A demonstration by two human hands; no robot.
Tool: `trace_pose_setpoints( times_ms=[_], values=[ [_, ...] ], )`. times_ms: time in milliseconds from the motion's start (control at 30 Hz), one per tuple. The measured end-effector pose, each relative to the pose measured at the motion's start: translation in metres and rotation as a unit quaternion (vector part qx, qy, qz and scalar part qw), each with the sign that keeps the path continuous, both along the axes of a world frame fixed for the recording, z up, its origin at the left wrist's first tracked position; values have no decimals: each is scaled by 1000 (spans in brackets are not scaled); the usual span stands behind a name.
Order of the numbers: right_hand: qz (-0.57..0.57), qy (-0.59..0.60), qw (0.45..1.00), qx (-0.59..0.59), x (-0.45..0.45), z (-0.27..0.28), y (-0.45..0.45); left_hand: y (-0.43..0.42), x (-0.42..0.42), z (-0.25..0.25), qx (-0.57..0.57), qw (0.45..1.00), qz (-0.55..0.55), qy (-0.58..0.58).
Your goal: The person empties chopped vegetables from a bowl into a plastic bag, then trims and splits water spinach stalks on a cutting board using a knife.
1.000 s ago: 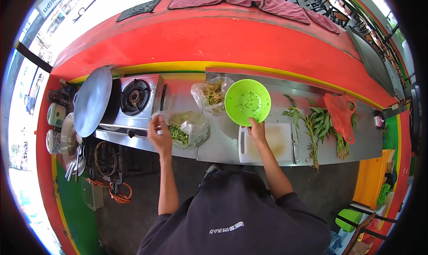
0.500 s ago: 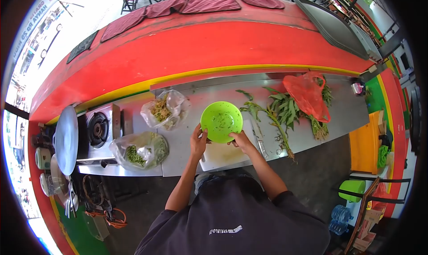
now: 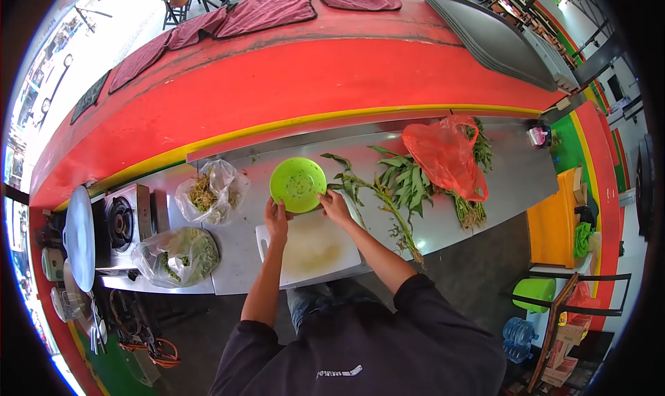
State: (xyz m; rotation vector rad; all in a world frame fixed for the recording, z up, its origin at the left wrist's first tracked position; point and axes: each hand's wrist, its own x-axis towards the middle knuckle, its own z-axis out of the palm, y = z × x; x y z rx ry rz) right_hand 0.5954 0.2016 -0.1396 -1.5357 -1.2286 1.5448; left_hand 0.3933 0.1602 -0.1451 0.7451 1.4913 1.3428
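Both my hands hold a bright green bowl (image 3: 298,184) at its near rim. My left hand (image 3: 277,217) grips it on the left, fingers closed around the edge. On the right, my right hand (image 3: 335,207) is closed on the rim as well. Small dark bits cling to the inside of the bowl. Just nearer to me lies a white cutting board (image 3: 312,254) with a brownish stain, its surface bare. A knife (image 3: 356,214) lies by my right wrist, partly hidden by the forearm. Leafy green stalks (image 3: 405,188) spread to the right of the bowl.
A red plastic bag (image 3: 443,153) covers part of the greens. To the left are a clear bag of sprouts (image 3: 208,194), a bag of cut greens (image 3: 176,259) and a gas stove (image 3: 120,223). A red wall (image 3: 291,77) borders the steel counter (image 3: 242,257) at the back.
The bowl has moved away from me, beyond the cutting board, whose surface now shows more fully. Both hands still hold its rim. The whole view has shifted, so things sit further left.
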Motion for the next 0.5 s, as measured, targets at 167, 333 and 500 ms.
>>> trace_pose_setpoints(
  times_ms=[167, 333, 500],
  values=[
    [-87, -21, 989, 114, 46, 8, -22, 19, 3, -1, -22, 996, 9, -81],
    [-4, -372, 918, 141, 106, 29, -129, -14, 25, 1, -9, 995, 47, -87],
    [26, -412, 895, 168, 119, 22, -180, -87, 63, -6, -51, 990, 64, -114]
  ],
)
